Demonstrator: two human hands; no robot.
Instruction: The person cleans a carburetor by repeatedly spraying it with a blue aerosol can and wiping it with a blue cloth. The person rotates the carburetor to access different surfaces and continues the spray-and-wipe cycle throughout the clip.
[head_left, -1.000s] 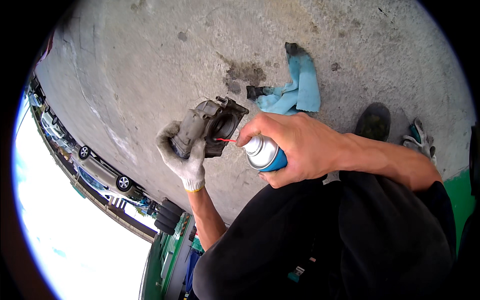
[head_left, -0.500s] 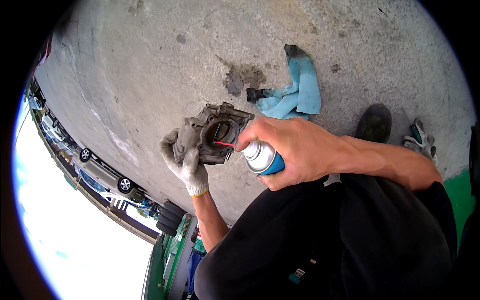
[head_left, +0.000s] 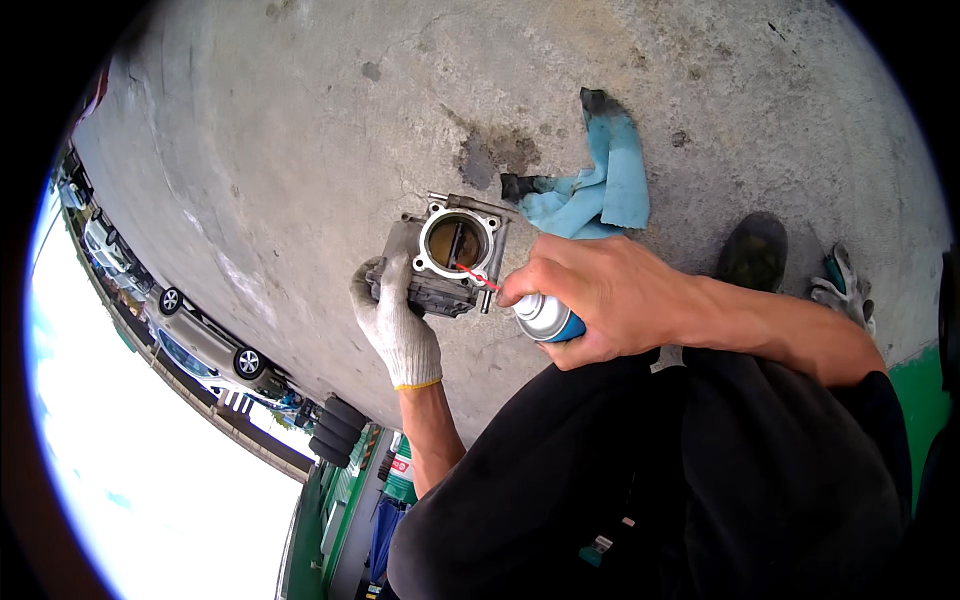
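My left hand (head_left: 395,325), in a soiled white knit glove, grips a grey metal throttle body (head_left: 430,285), whose round bore with a bolted flange and brass-toned plate faces up toward me. My bare right hand (head_left: 610,300) is closed round an aerosol can (head_left: 545,320) with a silver top and blue body, a finger on its nozzle. The red straw (head_left: 478,278) from the nozzle reaches the lower edge of the bore. Just beyond, a light blue rag (head_left: 620,170) with blackened ends lies crumpled on the concrete.
A dark shoe (head_left: 750,250) and a loose work glove (head_left: 845,290) are at right, near a green floor patch (head_left: 920,410). My black-clad legs (head_left: 530,480) fill the bottom. Parked cars (head_left: 205,335), stacked tyres (head_left: 335,435) and green shelving or railing (head_left: 340,510) line the left.
My left hand has turned the throttle body so its bore now faces up at me, and moved it right. The can and straw have shifted slightly right with my right hand.
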